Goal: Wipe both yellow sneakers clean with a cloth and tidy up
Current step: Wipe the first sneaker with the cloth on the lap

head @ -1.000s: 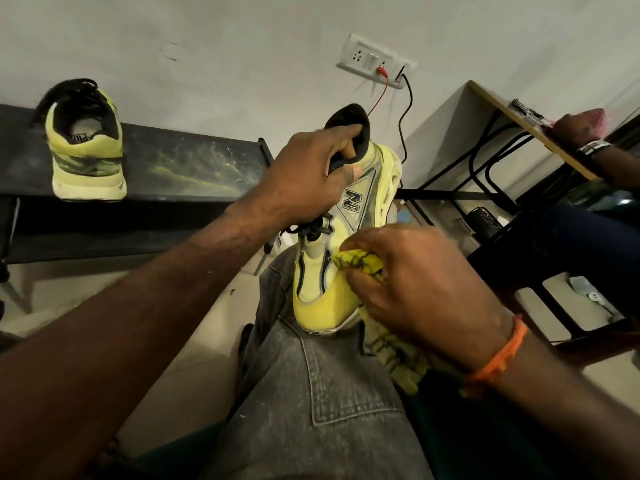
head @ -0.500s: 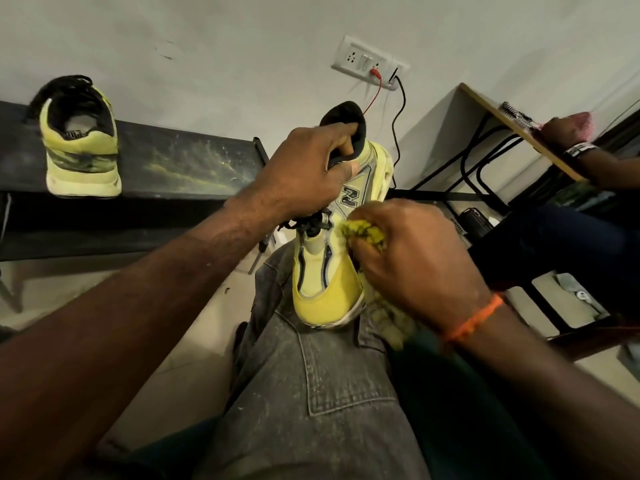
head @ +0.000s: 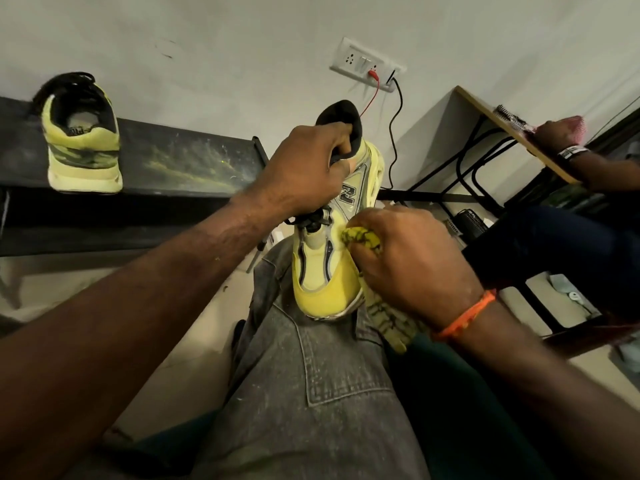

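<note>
One yellow sneaker [head: 325, 289] stands toe-down on my grey-jeaned thigh [head: 311, 393]. My left hand [head: 304, 168] grips its black heel collar from above. My right hand [head: 412, 261], with an orange wrist band, presses a bunched yellow-and-black cloth [head: 363, 237] against the sneaker's right side near the laces; the cloth's loose end hangs below my wrist. The second yellow sneaker [head: 83, 143] rests heel toward me on a dark bench [head: 194, 161] at the left.
A wall socket [head: 367, 64] with red and black wires is behind the held sneaker. At the right, another person's hand [head: 554, 133] rests on a wooden desk [head: 512, 133] with black legs. Pale floor lies below the bench.
My right hand with the cloth slid up the sneaker's side, then back down a little toward the toe. My left hand kept its hold on the heel.
</note>
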